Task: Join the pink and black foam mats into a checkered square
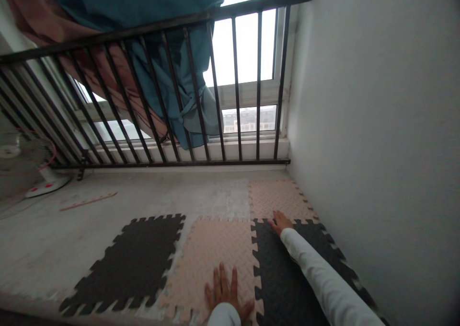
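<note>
Interlocking foam mats lie on the concrete floor. My left hand [226, 292] rests flat, fingers spread, on a beige mat [208, 254] near the bottom. My right hand [279, 222], in a white sleeve, stretches forward and presses open on the far edge of a black mat [283, 268], where it meets another beige mat [276, 199] in the corner. A separate black mat [136, 261] lies loose to the left.
A black metal railing [172, 100] runs along the window, with teal and pink cloth [172, 72] draped over it. A white wall [377, 148] closes the right side. A fan [25, 165] stands far left, with a thin wooden strip [88, 201] on the floor.
</note>
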The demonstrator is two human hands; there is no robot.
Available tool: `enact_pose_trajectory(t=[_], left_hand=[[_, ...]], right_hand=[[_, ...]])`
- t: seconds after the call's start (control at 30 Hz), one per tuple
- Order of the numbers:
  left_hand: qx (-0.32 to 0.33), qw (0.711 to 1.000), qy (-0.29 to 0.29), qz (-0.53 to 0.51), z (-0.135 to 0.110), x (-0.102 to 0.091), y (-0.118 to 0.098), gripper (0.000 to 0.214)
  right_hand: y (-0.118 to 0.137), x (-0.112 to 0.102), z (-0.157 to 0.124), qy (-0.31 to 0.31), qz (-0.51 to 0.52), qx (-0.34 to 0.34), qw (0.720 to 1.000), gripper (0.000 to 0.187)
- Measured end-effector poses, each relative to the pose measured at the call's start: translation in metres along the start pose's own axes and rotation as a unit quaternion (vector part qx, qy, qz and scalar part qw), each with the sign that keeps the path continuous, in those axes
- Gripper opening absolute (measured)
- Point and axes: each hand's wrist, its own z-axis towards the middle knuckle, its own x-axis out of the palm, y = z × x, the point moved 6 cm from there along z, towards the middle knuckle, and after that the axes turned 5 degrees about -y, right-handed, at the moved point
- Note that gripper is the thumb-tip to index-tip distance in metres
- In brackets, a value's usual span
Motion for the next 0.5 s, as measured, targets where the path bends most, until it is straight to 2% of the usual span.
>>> enact_pose_trajectory(t=[0.13, 0.23, 0.3, 0.33, 0.4, 0.43, 0.5], left_hand=[[0.003, 0.997, 0.082, -0.013, 0.001, 0.010, 0.001, 0.082], [0.025, 0.989, 0.135, -0.049, 0.004, 0.015, 0.007, 0.090], [0.072, 0.984, 0.146, -0.077, 0.011, 0.007, 0.015, 0.085], [0.099, 0.980, 0.148, -0.086, 0.015, -0.001, 0.022, 0.076], [0.127, 0.978, 0.147, -0.075, 0.026, -0.023, 0.046, 0.049], [0.113, 0.982, 0.142, -0.054, 0.033, -0.036, 0.064, 0.039], [0.043, 0.990, 0.137, 0.017, 0.045, -0.059, 0.108, 0.036]], right_hand=[[-0.050, 0.007, -0.016, -0.044, -0.035, 0.107, 0.993, 0.062], [-0.066, 0.022, -0.025, -0.094, -0.065, 0.071, 0.991, 0.059], [-0.070, 0.029, -0.026, -0.127, -0.067, 0.051, 0.988, 0.058], [-0.072, 0.031, -0.026, -0.136, -0.066, 0.045, 0.987, 0.059], [-0.073, 0.033, -0.025, -0.140, -0.065, 0.045, 0.987, 0.061], [-0.073, 0.033, -0.024, -0.140, -0.066, 0.046, 0.987, 0.061], [-0.072, 0.031, -0.024, -0.140, -0.067, 0.047, 0.987, 0.062]])
